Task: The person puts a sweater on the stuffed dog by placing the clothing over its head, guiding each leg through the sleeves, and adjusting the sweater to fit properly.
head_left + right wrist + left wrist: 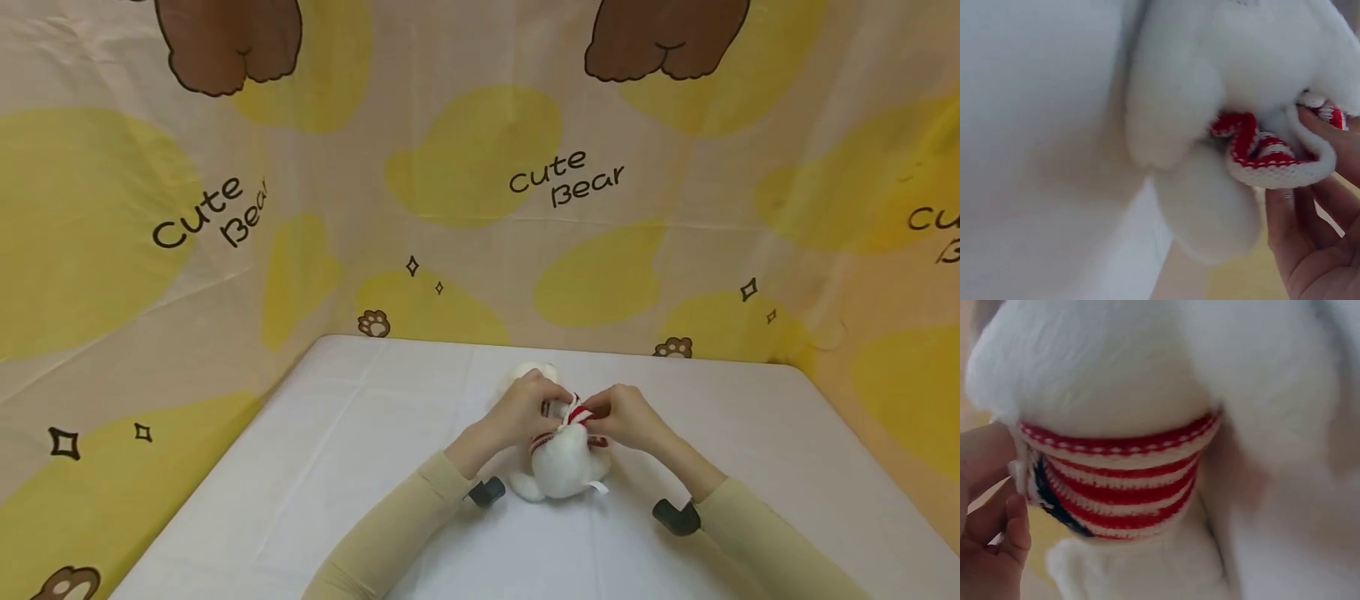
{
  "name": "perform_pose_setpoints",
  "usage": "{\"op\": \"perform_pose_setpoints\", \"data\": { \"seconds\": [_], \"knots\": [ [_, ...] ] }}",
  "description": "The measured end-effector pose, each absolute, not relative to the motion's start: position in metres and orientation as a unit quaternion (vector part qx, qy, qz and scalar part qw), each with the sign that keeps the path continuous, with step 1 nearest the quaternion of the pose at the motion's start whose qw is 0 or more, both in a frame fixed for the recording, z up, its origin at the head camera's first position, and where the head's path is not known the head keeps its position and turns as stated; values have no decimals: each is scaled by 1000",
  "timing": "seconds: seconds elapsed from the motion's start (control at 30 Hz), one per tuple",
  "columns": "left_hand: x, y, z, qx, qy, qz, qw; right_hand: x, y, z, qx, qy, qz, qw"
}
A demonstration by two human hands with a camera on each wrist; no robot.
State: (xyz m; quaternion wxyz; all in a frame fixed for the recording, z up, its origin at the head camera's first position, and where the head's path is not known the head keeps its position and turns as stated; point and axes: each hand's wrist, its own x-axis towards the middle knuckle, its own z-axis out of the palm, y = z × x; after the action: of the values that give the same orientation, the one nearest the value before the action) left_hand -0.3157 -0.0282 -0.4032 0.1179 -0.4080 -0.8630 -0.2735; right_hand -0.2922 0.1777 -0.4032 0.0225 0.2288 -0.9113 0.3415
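Note:
A white plush toy (561, 468) lies on the table, its head away from me and a small white tag (598, 487) near its bottom. Around its middle is a knitted garment (1129, 494), striped red and white with a dark patch at one side. My left hand (525, 407) pinches the garment's edge from the left, thumb and fingers meeting at the knit. From the right, my right hand (628, 417) pinches the other edge, and the right wrist view shows a loose white-and-red hem (1282, 175) curling out between its fingers. A plush leg (1210, 200) hangs below that hem.
The white table (360, 467) runs back to a fabric backdrop (465, 250) printed with yellow patches, bears and lettering. More of the same fabric rises along the left and right sides. Dark wrist mounts (677, 517) stick out below both sleeves.

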Motion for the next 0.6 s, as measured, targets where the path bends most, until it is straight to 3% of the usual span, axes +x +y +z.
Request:
{"op": "perform_pose_setpoints", "data": {
  "seconds": [0.2, 0.37, 0.6],
  "knots": [
    [-323, -29, -412, -403, -853, -304, 132, -292, 179, -410, 187, -916, 353, 33],
    [-330, -31, -427, -323, -816, -473, 74, -290, 183, -412, 168, -916, 363, -21],
    [-335, -31, -438, -257, -771, -580, 53, -289, 187, -409, 178, -918, 351, -49]
  ]
}}
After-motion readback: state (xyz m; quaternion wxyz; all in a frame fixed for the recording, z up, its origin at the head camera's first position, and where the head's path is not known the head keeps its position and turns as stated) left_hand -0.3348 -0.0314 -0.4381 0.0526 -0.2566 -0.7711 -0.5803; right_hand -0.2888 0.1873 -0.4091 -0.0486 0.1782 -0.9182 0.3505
